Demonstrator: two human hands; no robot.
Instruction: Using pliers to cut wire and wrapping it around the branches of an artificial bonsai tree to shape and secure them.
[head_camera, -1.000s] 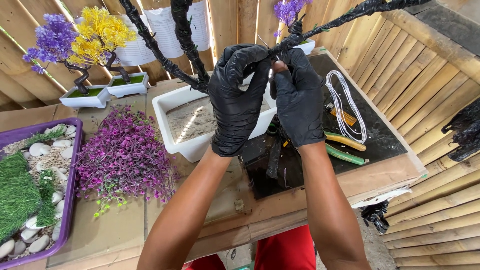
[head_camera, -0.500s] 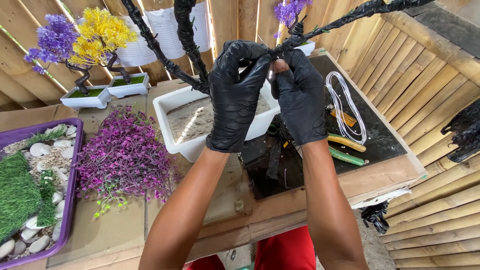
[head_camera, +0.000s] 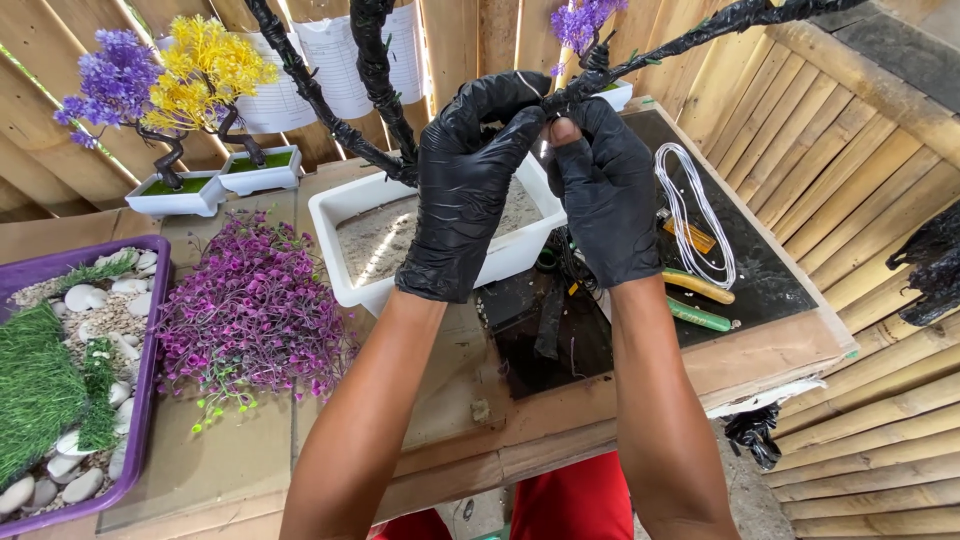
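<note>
Pinching black-wrapped branch (head_camera: 640, 62) above white pot (head_camera: 350, 205): left hand (head_camera: 470, 180) and right hand (head_camera: 605, 190) fingers clamped on it. Keep grips close together, wrap tension even.

The hands (head_camera: 540, 170) met on a branch (head_camera: 690, 42) above the pot (head_camera: 350, 210). Left of them lay a sprig pile (head_camera: 250, 300), a tray (head_camera: 150, 330) farther left. Wire (head_camera: 690, 215) and pliers (head_camera: 700, 300) lay right.

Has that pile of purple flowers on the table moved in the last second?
No. The pile of purple flowers still lies between the purple tray and the white pot, as before.
</note>
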